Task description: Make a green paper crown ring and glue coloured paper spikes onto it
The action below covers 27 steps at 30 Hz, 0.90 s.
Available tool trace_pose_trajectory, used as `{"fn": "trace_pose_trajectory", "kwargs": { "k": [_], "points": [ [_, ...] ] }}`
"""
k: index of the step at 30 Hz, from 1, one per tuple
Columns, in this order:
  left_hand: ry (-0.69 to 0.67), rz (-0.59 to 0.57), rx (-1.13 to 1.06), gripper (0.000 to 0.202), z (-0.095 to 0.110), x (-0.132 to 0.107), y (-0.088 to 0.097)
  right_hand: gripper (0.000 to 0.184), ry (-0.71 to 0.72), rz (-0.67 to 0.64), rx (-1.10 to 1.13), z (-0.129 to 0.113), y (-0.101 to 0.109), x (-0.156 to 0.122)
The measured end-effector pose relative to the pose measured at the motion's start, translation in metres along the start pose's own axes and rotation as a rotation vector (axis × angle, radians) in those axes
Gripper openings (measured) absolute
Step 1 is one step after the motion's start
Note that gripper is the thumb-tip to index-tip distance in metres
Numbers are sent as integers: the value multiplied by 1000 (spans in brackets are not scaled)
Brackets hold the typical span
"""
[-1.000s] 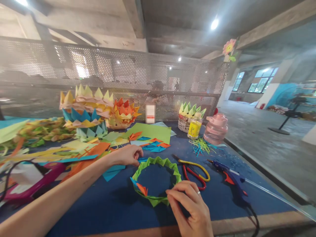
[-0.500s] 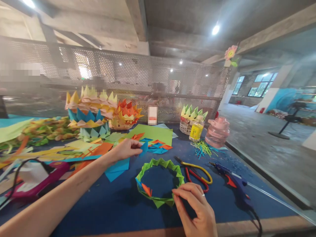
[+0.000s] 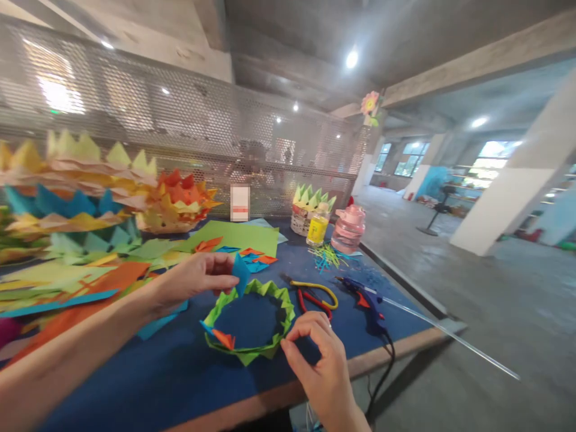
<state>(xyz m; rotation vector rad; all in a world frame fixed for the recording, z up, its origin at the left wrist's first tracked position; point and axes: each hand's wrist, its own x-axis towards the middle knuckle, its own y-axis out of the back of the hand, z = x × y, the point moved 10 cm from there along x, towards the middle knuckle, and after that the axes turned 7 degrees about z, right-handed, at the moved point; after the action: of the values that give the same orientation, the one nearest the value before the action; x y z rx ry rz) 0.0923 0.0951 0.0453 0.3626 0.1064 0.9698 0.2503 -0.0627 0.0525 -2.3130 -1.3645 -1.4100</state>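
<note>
The left hand pinches a blue piece above the green ring; the right hand grips the ring's near-right edge, steadying it.

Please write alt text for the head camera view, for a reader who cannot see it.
The left hand pinches a small blue folded paper piece above a green folded paper ring on a dark blue table, while the right hand pinches the ring's near edge. Beside them lie yellow and red handled scissors and a blue glue gun.
</note>
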Motion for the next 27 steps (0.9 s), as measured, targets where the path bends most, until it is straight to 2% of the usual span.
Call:
{"fn": "trace_pose_trajectory", "kwargs": {
  "k": [4,9,12,15,18,20,24,27],
  "points": [
    [-22,-56,-30,19,11,3,-14,12,-21,39,-105,9,32,-2],
    [-23,-108,-15,23,17,8,-30,20,-19,137,-341,29,95,-7],
    [1,-73,-30,27,15,10,-31,22,-64,127,-479,52,128,-7],
    [11,-65,-60,28,13,10,-32,32,-249,64,-697,89,150,-4],
    [35,-48,-80,28,10,9,-28,39,-444,-13,-842,120,156,0],
    [58,-35,-99,29,8,8,-25,39,-493,-52,-850,129,149,7],
    [57,-15,-140,30,8,8,-21,26,-550,-127,-840,139,133,18],
    [46,-14,-160,27,7,8,-20,16,-614,-126,-839,143,134,20]
  ]
}}
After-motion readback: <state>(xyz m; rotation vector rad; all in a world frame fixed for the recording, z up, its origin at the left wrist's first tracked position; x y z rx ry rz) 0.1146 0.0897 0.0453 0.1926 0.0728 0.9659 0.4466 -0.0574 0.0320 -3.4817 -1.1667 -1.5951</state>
